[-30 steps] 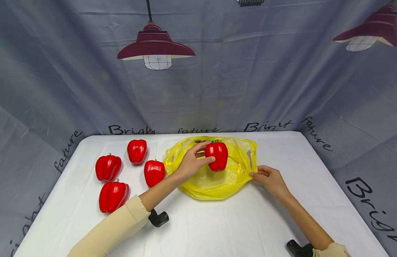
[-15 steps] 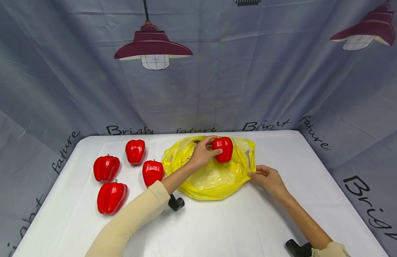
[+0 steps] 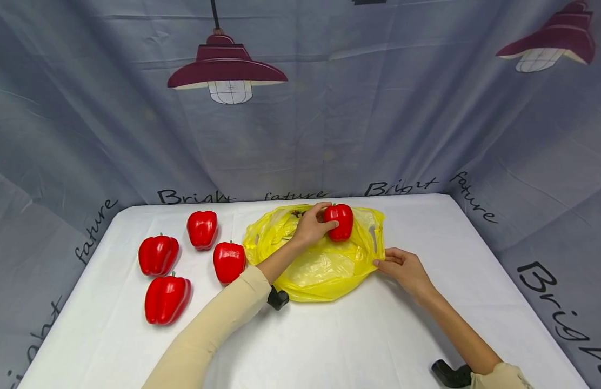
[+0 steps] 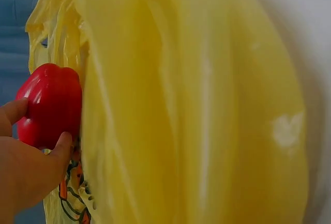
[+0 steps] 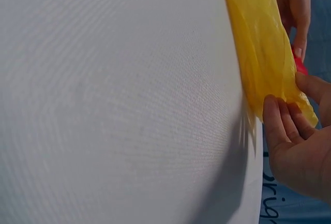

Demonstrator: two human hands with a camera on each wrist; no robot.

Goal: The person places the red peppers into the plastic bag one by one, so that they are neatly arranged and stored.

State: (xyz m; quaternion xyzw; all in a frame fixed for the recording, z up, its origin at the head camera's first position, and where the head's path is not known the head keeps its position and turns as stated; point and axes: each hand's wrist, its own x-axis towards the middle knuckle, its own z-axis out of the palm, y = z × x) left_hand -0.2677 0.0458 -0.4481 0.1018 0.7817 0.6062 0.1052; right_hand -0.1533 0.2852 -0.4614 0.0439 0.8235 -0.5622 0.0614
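My left hand [image 3: 312, 226] grips a glossy red bell pepper [image 3: 340, 222] over the mouth of a yellow plastic bag [image 3: 325, 270]. In the left wrist view the thumb and a finger lie on the near side of the pepper [image 4: 50, 105], with the bag [image 4: 186, 100] right beside it; the other fingers are hidden. At the bag's right edge, my right hand [image 3: 405, 272] pinches the plastic near a handle hole. The right wrist view has the thumb and fingers of that hand [image 5: 302, 136] on either side of the bag's edge [image 5: 266, 53].
Left of the bag several more red peppers rest on the white table [image 3: 329, 346]: one pepper [image 3: 229, 262] by the bag's left edge, another pepper [image 3: 202, 229] behind it, a pepper [image 3: 158, 255] farther left and a pepper [image 3: 167, 300] nearer me. A grey printed curtain [image 3: 320, 135] hangs behind.
My left hand has carried the pepper right and toward the back of the bag's mouth, slowing in the last half second. The right hand keeps its hold on the bag's edge.
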